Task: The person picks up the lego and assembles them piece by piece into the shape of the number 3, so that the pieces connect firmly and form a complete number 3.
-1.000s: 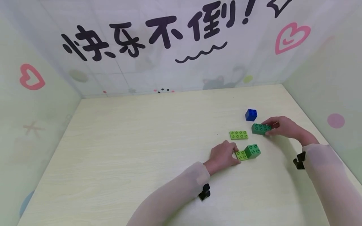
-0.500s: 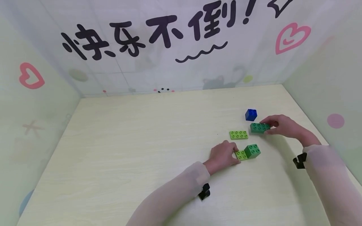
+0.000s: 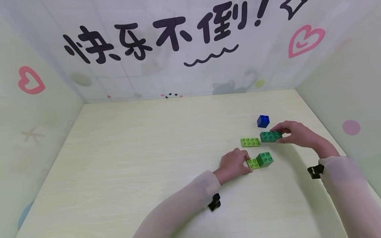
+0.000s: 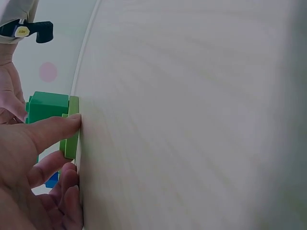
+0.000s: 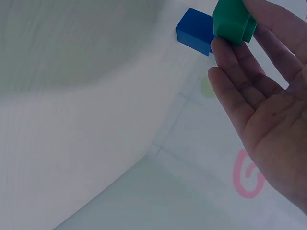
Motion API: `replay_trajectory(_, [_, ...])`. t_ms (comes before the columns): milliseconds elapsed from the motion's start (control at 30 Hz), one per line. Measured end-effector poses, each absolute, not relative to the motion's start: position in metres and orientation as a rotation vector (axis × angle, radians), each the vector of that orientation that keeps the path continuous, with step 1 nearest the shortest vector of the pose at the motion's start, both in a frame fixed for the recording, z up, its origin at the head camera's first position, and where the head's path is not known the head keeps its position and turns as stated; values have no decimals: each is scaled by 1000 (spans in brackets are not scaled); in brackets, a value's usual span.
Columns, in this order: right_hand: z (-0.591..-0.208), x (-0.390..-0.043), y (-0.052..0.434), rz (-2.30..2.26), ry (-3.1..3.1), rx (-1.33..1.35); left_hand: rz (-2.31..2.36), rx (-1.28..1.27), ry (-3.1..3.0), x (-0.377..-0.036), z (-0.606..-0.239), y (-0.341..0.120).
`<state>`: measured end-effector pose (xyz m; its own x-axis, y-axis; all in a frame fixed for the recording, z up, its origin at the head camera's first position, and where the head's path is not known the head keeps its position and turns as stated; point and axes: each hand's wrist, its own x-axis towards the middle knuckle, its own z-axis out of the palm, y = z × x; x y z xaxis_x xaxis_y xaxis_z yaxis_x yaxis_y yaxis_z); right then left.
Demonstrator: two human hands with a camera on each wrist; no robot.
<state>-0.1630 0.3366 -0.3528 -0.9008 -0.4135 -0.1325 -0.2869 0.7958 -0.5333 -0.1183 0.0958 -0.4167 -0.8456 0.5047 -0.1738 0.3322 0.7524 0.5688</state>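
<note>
My left hand [image 3: 234, 164] pinches the near end of a thin lime-green building plate [image 3: 253, 163] between thumb and fingers. On the plate's right end sits a square green brick [image 3: 265, 159]; both rest on the table. In the right hand [image 3: 299, 134] I hold a longer dark green brick [image 3: 270, 136] by its right end, studs up. The right wrist view shows that green brick [image 5: 232, 21] between thumb and fingertips, off the tabletop. Behind the left hand's plate lies another lime-green plate [image 3: 250, 142], just left of the held brick.
A small blue brick [image 3: 263, 121] stands behind the dark green one, close to the right fingers. The pale wooden table [image 3: 143, 148] is walled at the back and both sides by printed panels [image 3: 342, 99].
The right hand has shifted a little to the left with the dark green brick, nearer the loose lime-green plate. My left hand keeps its pinch in the same spot.
</note>
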Motion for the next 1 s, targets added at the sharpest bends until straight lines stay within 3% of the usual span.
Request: replay_trajectory(1000, [-335, -138, 310, -803, 2647, -680, 806, 660, 2614, -123, -422, 96])
